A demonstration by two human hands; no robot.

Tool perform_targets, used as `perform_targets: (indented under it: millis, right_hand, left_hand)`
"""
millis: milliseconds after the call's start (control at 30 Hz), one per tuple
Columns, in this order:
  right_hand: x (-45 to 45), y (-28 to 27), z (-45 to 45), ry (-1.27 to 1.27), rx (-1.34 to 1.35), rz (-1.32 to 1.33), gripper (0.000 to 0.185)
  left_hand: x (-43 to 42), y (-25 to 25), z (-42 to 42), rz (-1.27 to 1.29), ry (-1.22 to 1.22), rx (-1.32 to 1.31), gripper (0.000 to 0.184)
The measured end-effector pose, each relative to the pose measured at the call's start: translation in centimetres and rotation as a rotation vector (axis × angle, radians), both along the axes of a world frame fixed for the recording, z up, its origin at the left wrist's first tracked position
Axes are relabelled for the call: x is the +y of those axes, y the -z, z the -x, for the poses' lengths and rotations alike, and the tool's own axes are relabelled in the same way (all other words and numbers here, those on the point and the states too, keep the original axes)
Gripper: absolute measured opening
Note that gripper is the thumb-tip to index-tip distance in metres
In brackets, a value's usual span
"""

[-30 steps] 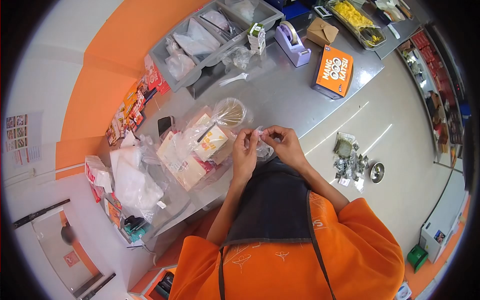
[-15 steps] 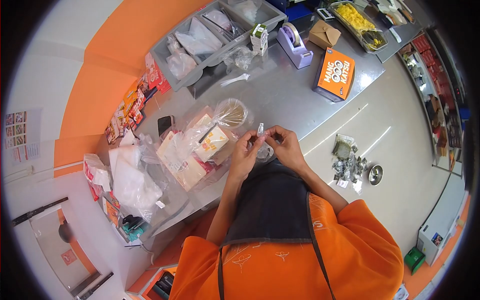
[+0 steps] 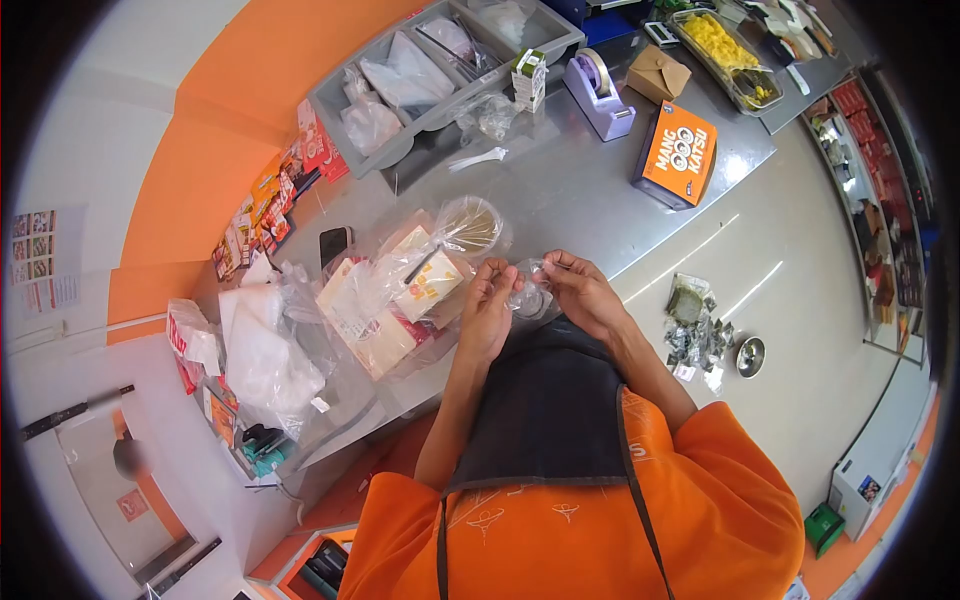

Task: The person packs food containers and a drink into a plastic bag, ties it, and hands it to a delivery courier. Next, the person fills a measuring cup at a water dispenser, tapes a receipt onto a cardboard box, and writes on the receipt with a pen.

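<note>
Both hands meet at the front edge of the metal counter over a clear plastic bag [image 3: 529, 298] with something round in it. My left hand [image 3: 488, 308] pinches the bag's upper left part between thumb and fingers. On the bag's other side, my right hand [image 3: 582, 295] is closed on its upper right part. Just left of my left hand lies a clear bag of food boxes [image 3: 385, 305]. A round container [image 3: 470, 226] wrapped in clear plastic rests against that bag's upper right.
A grey divided bin [image 3: 400, 145] stands at the back left, near a purple tape dispenser [image 3: 602, 100] and an orange box [image 3: 678, 155]. A phone [image 3: 335, 244] and white plastic bags [image 3: 262, 350] lie left. The counter edge [image 3: 655, 240] runs diagonally at right.
My hands have moved slightly apart, and the plastic between them is spread wider. The small piece that stood up between my fingertips no longer shows. The whole view has shifted slightly.
</note>
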State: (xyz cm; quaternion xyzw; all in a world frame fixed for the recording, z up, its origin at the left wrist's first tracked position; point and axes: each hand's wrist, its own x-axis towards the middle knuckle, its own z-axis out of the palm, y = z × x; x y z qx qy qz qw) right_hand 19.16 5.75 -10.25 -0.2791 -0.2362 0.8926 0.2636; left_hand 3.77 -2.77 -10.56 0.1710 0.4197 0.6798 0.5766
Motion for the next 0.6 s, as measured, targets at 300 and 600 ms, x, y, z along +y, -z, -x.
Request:
perform_targets:
  millis: [300,600]
  right_hand:
    - [1.3,-1.7,-0.4,-0.304,-0.428,-0.594,0.018]
    - [0.7,-1.8,0.3,-0.189,-0.224,-0.391,0.022]
  left_hand:
    - [0.1,-3.4,0.1,0.095,0.016,0.287,0.028]
    - [-5.1,-1.9,0.7,0.223,0.003,0.368,0.028]
